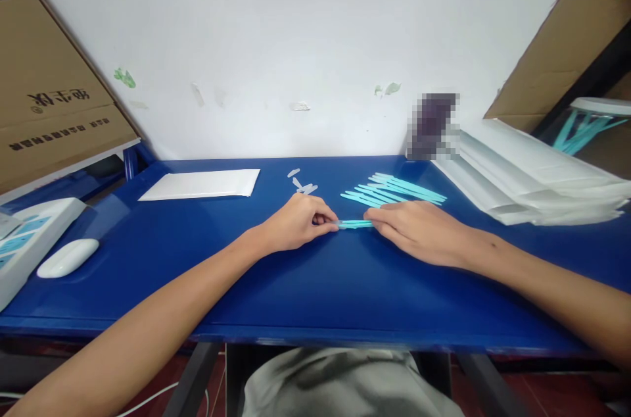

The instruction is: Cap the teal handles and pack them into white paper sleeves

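Between my hands, just above or on the blue table, a few slim turquoise sticks [355,224] lie side by side; they look like eyebrow razors with pale ends. My left hand [298,220] pinches their pale left ends between thumb and fingers. Closed over their right ends is my right hand [419,229], which hides that part. Behind the right hand, more turquoise sticks [389,188] with pale tips lie in a loose fanned row. Several small translucent caps or sleeves [305,189] are scattered just behind my left hand.
On the blue table [315,298], a white envelope [202,184] lies at back left. A white mouse [68,258] and a white device [37,233] sit at left. White padded envelopes [537,173] are stacked at right, near a tub [599,108] of turquoise sticks. Cardboard flanks both sides.
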A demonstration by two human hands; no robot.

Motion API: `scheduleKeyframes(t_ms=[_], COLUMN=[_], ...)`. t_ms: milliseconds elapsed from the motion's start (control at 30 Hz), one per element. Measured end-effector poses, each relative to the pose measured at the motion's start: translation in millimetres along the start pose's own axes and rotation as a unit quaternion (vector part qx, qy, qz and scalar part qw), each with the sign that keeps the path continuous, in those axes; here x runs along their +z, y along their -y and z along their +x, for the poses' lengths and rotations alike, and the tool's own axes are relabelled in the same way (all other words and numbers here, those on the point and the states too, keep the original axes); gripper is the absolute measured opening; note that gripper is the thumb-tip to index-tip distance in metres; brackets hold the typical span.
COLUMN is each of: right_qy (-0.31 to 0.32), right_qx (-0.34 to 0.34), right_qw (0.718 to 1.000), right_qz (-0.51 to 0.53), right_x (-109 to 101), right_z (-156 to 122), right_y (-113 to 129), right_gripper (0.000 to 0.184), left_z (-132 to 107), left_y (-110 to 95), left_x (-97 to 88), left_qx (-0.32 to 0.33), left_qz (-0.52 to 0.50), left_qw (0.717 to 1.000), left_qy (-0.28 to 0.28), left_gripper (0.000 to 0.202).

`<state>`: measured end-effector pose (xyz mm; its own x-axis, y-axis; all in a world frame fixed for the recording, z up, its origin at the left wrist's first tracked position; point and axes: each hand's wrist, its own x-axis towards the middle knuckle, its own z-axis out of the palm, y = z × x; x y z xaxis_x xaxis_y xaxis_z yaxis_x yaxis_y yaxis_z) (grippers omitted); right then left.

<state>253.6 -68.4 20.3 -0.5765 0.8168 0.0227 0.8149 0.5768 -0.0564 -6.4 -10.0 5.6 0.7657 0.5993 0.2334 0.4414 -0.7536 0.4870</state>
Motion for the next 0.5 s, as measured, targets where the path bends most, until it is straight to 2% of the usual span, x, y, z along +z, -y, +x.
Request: scheduleKeyframes(t_ms=[267, 500], right_qy=[-0.028, -0.024], right_qx=[0.011, -0.004], right_qw=[0.991, 0.985], right_qz=[-0.129, -0.169], right_x=[2.3, 6.4], right_z=[-0.8, 1.0], right_y=[11.2, 14.9], right_gripper=[0.038, 0.038], left_z=[-0.3, -0.7], left_y=[-1.3, -6.4], left_x=[4.8, 8.9], left_qx=[0.011, 0.018], left_qz=[0.005, -0.004], left_qw=[1.000, 0.999], left_qy=[-0.020, -0.027], left_gripper=[0.014, 0.013])
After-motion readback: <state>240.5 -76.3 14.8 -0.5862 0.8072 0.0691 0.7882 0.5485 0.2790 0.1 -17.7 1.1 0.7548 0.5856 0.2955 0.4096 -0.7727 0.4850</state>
